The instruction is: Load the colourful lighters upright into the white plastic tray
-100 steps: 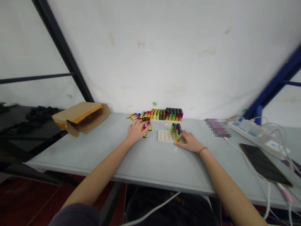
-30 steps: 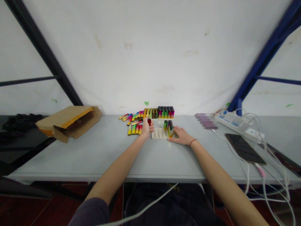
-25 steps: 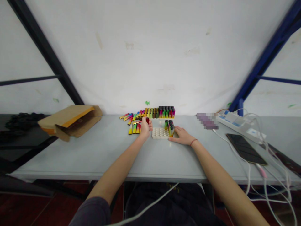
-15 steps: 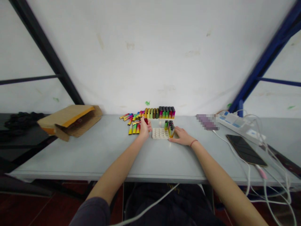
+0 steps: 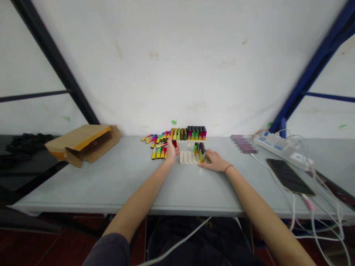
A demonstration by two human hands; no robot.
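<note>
My left hand (image 5: 172, 151) is closed around a dark red lighter (image 5: 174, 143), just left of a white tray with rows of round holes (image 5: 188, 157). Several rainbow-coloured lighters with black tops (image 5: 202, 152) stand upright in the tray's right end. My right hand (image 5: 216, 161) grips that end, thumb at the front corner and fingers along the side by the lighters. Beside my left hand, loose rainbow lighters (image 5: 158, 152) lie flat on the table, some partly hidden by the hand.
Behind the tray stand a block of upright black-topped lighters (image 5: 196, 133) and a row of yellow and green ones (image 5: 179, 133). An opened brown padded envelope (image 5: 83, 140) lies at left. At right are a phone (image 5: 290, 176), a power strip (image 5: 285, 149) and white cables (image 5: 273, 171).
My left hand has shifted slightly and turned, still with the red lighter in it. More of the loose lighters beside it now show. My right hand has stayed at the tray.
</note>
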